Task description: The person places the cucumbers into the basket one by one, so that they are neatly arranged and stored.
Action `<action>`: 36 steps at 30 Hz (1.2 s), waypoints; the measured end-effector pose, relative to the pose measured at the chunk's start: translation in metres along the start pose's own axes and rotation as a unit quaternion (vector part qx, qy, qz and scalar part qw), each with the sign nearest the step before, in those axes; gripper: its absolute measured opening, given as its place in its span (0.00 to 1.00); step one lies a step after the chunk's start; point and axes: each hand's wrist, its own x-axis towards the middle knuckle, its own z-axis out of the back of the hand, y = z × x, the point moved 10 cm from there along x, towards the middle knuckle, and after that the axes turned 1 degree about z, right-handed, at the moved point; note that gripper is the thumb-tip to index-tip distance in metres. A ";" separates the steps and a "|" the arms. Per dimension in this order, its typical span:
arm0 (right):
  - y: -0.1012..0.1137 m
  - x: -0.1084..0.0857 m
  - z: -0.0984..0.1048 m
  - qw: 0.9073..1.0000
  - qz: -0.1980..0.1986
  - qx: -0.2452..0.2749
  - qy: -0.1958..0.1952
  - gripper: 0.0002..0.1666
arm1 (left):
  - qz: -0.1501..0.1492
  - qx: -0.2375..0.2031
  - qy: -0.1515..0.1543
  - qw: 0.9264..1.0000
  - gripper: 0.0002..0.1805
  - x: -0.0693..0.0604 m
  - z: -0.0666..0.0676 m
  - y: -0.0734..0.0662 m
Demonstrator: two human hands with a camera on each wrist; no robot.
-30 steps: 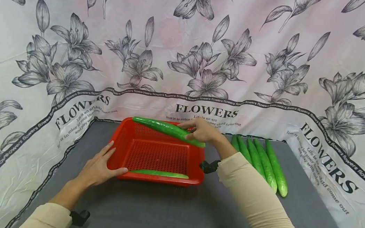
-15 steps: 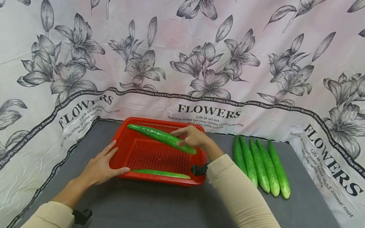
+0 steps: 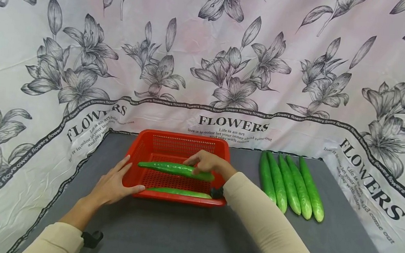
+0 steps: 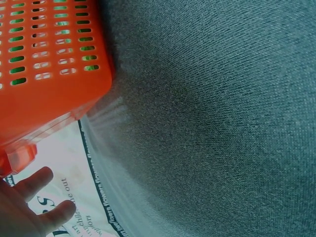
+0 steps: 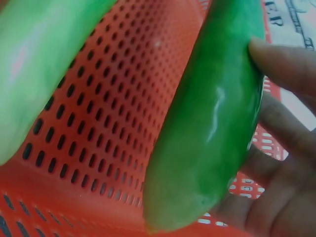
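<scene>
My right hand (image 3: pixel 205 161) grips a long green cucumber (image 3: pixel 172 168) near its right end, holding it lengthwise inside the red plastic basket (image 3: pixel 184 199). In the right wrist view the fingers and thumb hold one side of that cucumber (image 5: pixel 210 113), above the perforated floor. Another cucumber (image 3: pixel 181 192) lies along the basket's front wall, and its pale end also shows at the left of the right wrist view. At the basket's left front corner, my left hand (image 3: pixel 110 184) rests against the rim with fingers spread and the thumb on the front edge.
Several cucumbers (image 3: pixel 291 186) lie side by side on the grey tabletop (image 3: pixel 168 232), right of the basket. A white floral cloth (image 3: pixel 187 83) hangs behind the table and along both sides. Black straps (image 3: pixel 92 239) circle the wrists.
My right hand has moved down and toward me with the cucumber, from above the basket's back rim into the basket. The left hand stays at the corner. The view has shifted slightly.
</scene>
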 end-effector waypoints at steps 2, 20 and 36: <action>-0.001 0.001 -0.004 1.000 -0.003 -0.003 0.008 0.26 | 0.000 -0.001 0.001 1.000 0.55 0.001 -0.001 0.000; -0.009 0.006 -0.030 0.994 -0.034 -0.048 0.090 0.25 | -0.006 0.003 0.002 1.000 0.56 0.000 0.000 0.001; -0.033 0.003 -0.035 0.985 -0.132 -0.022 0.105 0.27 | -0.007 0.004 0.003 1.000 0.56 0.001 0.000 -0.001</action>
